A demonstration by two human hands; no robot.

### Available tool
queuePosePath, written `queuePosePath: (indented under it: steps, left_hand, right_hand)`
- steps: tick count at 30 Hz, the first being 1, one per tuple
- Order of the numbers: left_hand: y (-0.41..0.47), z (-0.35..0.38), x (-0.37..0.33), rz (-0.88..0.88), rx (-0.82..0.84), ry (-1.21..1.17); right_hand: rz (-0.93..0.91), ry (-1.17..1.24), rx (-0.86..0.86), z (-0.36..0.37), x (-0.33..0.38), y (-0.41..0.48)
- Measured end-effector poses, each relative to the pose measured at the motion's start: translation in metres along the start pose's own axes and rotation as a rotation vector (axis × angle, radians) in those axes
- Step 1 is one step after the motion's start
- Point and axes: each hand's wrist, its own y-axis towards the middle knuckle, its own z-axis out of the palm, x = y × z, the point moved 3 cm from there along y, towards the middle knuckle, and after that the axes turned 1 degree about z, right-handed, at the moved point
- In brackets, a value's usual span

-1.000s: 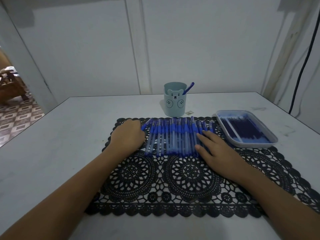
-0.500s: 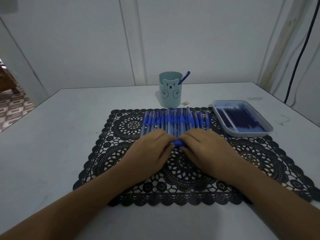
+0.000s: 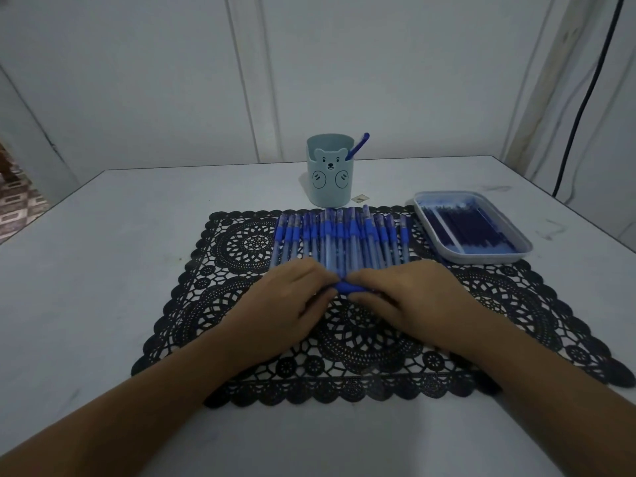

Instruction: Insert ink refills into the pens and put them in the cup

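Left hand (image 3: 292, 299) and right hand (image 3: 409, 297) each pinch one pen (image 3: 346, 287), lying crosswise between them; the refill tray (image 3: 481, 259) lies ahead-right, nearer the right hand.

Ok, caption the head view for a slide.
Left hand and right hand hold a blue pen over the mat, near cup and tray.

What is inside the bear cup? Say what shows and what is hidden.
One blue pen leans on the right rim of the cup, its upper end sticking out. The opaque wall hides its lower part and anything else at the bottom.
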Motion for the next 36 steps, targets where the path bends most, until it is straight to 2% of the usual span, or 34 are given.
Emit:
queuePosePath:
  steps: [3,5,7,17,24,30,36]
  left_hand:
    - [0.000,0.000,0.004,-0.037,-0.023,0.024]
    - [0.000,-0.002,0.010,-0.087,-0.042,0.013]
    - [0.000,-0.004,0.014,-0.126,-0.065,0.009]
    - [-0.001,-0.004,0.016,-0.126,-0.090,0.001]
    - [-0.001,-0.004,0.007,-0.033,-0.109,0.029]
    - [-0.002,-0.002,-0.002,0.087,-0.117,0.100]
    - [-0.003,-0.004,-0.004,0.072,-0.107,0.107]
  right_hand:
    - [0.132,0.067,0.028,-0.004,-0.001,0.000]
    - [0.258,0.201,0.047,-0.006,-0.006,-0.003]
    - [0.309,0.224,0.026,-0.008,-0.011,-0.003]
    - [0.242,0.072,0.141,0.001,-0.009,-0.005]
    - [0.425,0.395,-0.068,-0.016,-0.003,-0.002]
    - [0.390,0.368,0.055,-0.009,-0.003,-0.002]
    - [0.355,0.469,0.032,-0.012,-0.001,-0.003]
